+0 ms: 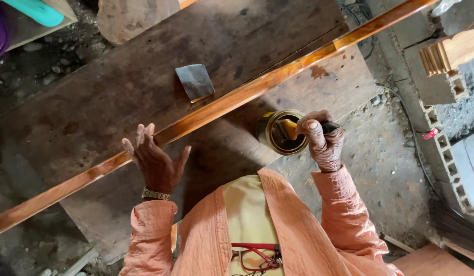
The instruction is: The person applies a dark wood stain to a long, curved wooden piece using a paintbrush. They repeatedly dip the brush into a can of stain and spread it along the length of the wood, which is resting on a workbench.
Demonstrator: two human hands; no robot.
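Bench [93,102]: wide, dark, stained wooden board spanning most of the view, set over a rough concrete and gravel floor [390,168].
Varnished strip [221,105]: long, narrow length of wood, glossy orange-brown, lying diagonally across the bench from lower left to upper right; surface shines as if wet.
Concrete blocks [441,143]: hollow grey blocks stacked along the right edge, well apart from the work.
Left hand [156,163]: open, fingers spread, palm down; fingertips rest on the near edge of the varnished strip. A metal wristwatch [155,194] sits at the cuff of an orange sleeve.
Right hand [324,143]: closed around the dark handle of a paintbrush [290,128]; the bristle end is down inside the tin.
Tin [280,133]: small round open can, gold-coloured rim, standing on the bench just beside the near edge of the strip, directly under the right hand.
Sandpaper [195,82]: small grey sheet, one corner curled, lying flat on the bench beyond the strip, untouched.
Spectacles [255,255]: red-framed, hanging at the person's chest.
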